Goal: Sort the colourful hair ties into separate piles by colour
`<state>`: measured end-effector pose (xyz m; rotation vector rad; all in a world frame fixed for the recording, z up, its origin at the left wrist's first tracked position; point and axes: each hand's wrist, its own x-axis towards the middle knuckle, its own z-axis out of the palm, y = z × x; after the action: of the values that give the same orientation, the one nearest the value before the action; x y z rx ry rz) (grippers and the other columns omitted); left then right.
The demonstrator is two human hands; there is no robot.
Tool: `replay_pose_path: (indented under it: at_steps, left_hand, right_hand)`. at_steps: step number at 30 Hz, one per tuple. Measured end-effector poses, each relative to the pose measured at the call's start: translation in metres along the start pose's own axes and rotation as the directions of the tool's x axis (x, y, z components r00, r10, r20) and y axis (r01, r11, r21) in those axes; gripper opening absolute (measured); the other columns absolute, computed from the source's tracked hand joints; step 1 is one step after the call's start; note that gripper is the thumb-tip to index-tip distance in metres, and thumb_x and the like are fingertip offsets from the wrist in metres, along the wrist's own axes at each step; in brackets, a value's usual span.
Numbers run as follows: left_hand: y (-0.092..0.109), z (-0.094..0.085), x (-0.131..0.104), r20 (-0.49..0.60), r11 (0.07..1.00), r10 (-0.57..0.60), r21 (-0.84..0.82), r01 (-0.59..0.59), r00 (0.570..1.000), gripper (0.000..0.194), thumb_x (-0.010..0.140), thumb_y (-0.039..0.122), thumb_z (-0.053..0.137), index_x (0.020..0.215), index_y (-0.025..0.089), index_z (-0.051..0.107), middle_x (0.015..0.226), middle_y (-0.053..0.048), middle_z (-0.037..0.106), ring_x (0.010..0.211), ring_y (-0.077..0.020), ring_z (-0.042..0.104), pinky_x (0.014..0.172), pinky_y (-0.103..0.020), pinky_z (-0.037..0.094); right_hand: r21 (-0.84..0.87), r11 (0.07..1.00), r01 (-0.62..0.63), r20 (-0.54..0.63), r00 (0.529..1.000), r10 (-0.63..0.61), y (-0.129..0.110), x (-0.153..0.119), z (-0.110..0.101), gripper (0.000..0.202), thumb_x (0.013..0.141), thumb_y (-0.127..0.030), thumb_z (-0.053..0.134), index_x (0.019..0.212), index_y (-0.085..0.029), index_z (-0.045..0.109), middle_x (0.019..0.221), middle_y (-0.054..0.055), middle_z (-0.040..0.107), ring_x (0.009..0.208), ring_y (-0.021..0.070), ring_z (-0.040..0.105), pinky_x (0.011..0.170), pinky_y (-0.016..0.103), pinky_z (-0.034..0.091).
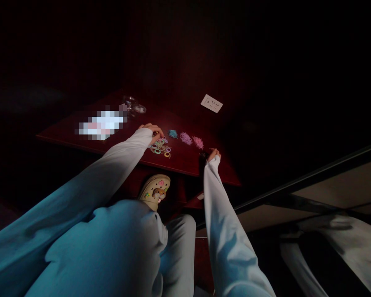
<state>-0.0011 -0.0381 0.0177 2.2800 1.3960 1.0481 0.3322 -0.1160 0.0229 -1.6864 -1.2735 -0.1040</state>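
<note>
A loose pile of small pastel rings and strip-like pieces (160, 147) lies near the table's front edge. My left hand (152, 129) is over its back left side, fingers bent down and closed; whatever is between them is too small to make out. To the right lie three small heaps of thin pieces: a blue heap (172, 133), a purple heap (186, 138) and a pink heap (198, 142). Just right of the pink heap my right hand (214, 154) rests low over the table, its fingers drawn together. Dark shadow hides what they hold, if anything.
The dark red table (126, 146) has clear plastic packaging (134, 106) at the back left and a bright blurred-out rectangle (103, 125) before it. A white socket plate (212, 103) is on the wall behind. Below the table edge shows a beige clog (155, 190).
</note>
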Motion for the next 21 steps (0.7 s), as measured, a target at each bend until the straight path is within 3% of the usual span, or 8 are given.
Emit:
replay_pose_path:
  at_steps: [5, 14, 18, 21]
  left_hand:
    - [0.003, -0.002, -0.001, 0.006, 1.000, 0.016, -0.002, -0.016, 1.000, 0.021, 0.089, 0.028, 0.062, 0.092, 0.032, 0.082, 0.110, 0.002, 0.080, 0.114, -0.0260, 0.064, 0.104, -0.041, 0.041]
    - [0.013, -0.007, -0.007, -0.003, 1.000, 0.005, 0.022, -0.005, 1.000, 0.021, 0.089, 0.025, 0.060, 0.091, 0.031, 0.080, 0.111, 0.003, 0.080, 0.115, -0.0251, 0.063, 0.104, -0.040, 0.040]
    - [0.012, -0.008, -0.009, -0.039, 1.000, 0.010, 0.023, -0.009, 0.999, 0.018, 0.088, 0.025, 0.061, 0.091, 0.030, 0.078, 0.110, 0.003, 0.080, 0.115, -0.0253, 0.063, 0.103, -0.040, 0.040]
    - [0.010, -0.009, -0.009, -0.080, 1.000, 0.012, 0.005, -0.012, 0.997, 0.013, 0.086, 0.025, 0.063, 0.091, 0.029, 0.074, 0.108, 0.002, 0.080, 0.113, -0.0258, 0.063, 0.100, -0.040, 0.042]
  right_hand:
    - [0.019, 1.000, -0.012, -0.005, 1.000, 0.012, -0.009, 0.001, 0.014, 0.041, 0.101, -0.042, 0.033, 0.095, -0.019, 0.066, 0.110, 0.017, 0.063, 0.110, 0.0286, 0.058, 0.110, 0.051, 0.048]
    - [0.012, 0.997, 0.080, -0.087, 0.993, -0.079, -0.008, -0.002, 0.009, 0.053, 0.104, -0.047, 0.027, 0.093, -0.019, 0.070, 0.102, 0.013, 0.067, 0.105, 0.0257, 0.060, 0.107, 0.046, 0.047]
    - [-0.020, 0.990, 0.139, 0.038, 0.990, -0.138, -0.036, -0.014, 0.034, 0.040, 0.103, -0.035, 0.034, 0.095, -0.019, 0.070, 0.104, 0.014, 0.067, 0.106, 0.0264, 0.059, 0.107, 0.047, 0.046]
    - [0.040, 0.961, 0.273, 0.235, 0.933, -0.274, -0.068, -0.029, 0.056, 0.031, 0.102, -0.033, 0.042, 0.100, -0.022, 0.071, 0.113, 0.012, 0.066, 0.112, 0.0263, 0.058, 0.108, 0.044, 0.045]
